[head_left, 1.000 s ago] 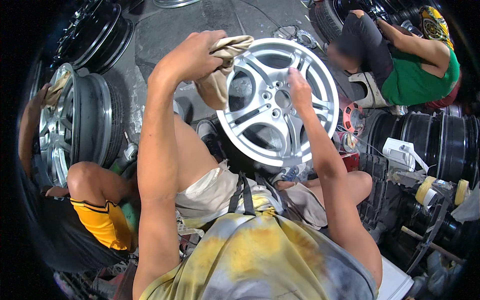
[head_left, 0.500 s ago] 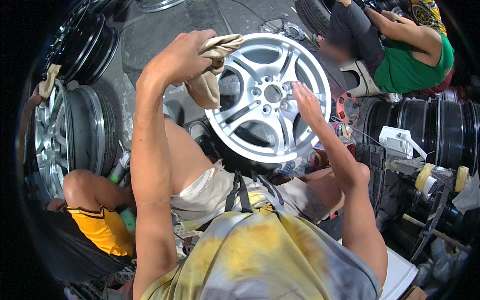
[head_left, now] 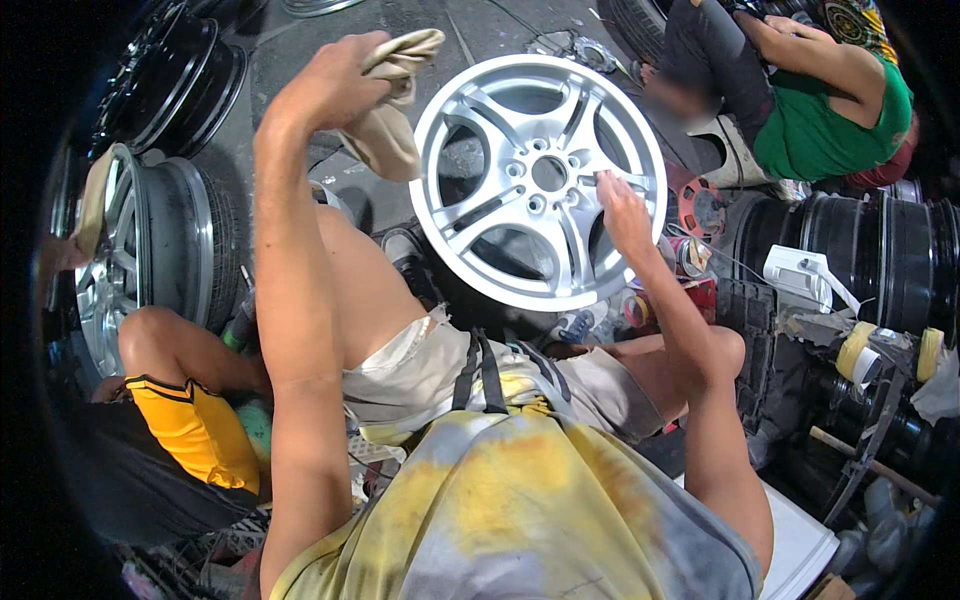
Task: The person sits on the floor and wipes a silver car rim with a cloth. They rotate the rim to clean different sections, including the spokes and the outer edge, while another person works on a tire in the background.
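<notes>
Shirt (head_left: 510,500): yellow and grey, on the wearer, at the near side of the five-spoke alloy rim (head_left: 549,200).
Shorts (head_left: 415,370): beige, just short of the alloy rim's near edge.
Right hand (head_left: 622,205): over the alloy rim, right of its hub, fingers partly curled (the tips are blurred, so whether they touch metal, or how far the hand is closed, cannot be told).
Alloy rim: silver, face turned up toward the wearer, ahead of the shorts; its support is hidden.
Left hand (head_left: 345,75): off the alloy rim's upper left, gripping a bunched tan cloth (head_left: 385,140) whose lower end hangs at the rim's left edge.
Left co-worker's hand (head_left: 65,252): well left of the alloy rim, on a pale pad-like cloth (head_left: 95,205) against an upright multi-spoke wheel (head_left: 105,290).
Red ring (head_left: 697,207): just right of the alloy rim.
Black wheel barrels (head_left: 850,245): well right of it, lying in a row.
Co-worker in green (head_left: 835,130): beyond the alloy rim's upper right, bent low.
</notes>
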Motion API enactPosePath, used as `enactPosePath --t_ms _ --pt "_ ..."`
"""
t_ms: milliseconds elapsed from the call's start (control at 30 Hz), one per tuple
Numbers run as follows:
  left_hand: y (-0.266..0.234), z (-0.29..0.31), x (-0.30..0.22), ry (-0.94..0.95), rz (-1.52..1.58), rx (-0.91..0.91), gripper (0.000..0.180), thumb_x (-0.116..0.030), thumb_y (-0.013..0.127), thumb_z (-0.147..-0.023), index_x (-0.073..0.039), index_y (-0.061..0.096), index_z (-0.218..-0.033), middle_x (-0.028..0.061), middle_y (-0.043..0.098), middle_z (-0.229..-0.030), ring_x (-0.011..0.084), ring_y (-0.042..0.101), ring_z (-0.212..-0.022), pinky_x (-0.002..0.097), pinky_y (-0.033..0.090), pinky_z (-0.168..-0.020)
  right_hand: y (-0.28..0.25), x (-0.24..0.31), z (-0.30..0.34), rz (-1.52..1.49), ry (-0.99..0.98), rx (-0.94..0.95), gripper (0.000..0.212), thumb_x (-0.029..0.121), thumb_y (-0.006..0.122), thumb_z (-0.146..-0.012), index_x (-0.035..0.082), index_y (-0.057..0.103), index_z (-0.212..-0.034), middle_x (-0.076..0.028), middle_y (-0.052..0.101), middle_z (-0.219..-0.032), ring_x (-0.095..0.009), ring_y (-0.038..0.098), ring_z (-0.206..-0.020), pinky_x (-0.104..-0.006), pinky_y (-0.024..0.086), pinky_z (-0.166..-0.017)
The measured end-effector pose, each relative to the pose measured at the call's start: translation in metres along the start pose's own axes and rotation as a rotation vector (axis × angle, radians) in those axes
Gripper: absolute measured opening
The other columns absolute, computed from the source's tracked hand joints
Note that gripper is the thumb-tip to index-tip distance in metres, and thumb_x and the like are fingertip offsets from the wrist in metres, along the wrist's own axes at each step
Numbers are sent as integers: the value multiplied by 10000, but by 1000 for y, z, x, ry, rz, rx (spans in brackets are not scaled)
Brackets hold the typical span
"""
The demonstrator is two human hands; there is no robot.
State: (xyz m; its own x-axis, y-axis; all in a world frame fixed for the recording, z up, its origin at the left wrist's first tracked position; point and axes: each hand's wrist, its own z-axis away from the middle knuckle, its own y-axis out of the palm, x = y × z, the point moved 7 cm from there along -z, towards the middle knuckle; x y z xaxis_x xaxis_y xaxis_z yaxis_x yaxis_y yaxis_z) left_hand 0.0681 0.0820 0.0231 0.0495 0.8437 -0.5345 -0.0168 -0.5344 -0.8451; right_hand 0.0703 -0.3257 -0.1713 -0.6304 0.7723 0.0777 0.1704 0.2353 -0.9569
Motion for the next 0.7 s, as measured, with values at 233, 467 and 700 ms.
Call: enactPosePath --t_ms 233,467,700 --pt "13 -4 -4 3 70 39 322 -105 618 -816 -56 640 -1133 176 707 -927 286 673 -805 434 531 -775 -30 82 32 -309 175 175 183 -35 574 -895 6 612 -1069 -182 709 -963 -395 695 -980 -463 569 -811" --pt "8 -11 -13 55 73 46 317 -114 625 -826 -42 627 -1134 186 693 -926 291 640 -802 420 516 -791 -76 33 23 -694 354 52 111 -15 576 -873 11 611 -975 -186 713 -911 -304 728 -876 -373 534 -750" --pt "26 -26 -11 106 112 85 344 -115 635 -833 -40 625 -1168 157 684 -913 256 607 -792 387 512 -808 -108 -139 105 -265 872 -266 292 29 591 -836 25 649 -1122 -139 721 -920 -254 718 -893 -367 546 -824"
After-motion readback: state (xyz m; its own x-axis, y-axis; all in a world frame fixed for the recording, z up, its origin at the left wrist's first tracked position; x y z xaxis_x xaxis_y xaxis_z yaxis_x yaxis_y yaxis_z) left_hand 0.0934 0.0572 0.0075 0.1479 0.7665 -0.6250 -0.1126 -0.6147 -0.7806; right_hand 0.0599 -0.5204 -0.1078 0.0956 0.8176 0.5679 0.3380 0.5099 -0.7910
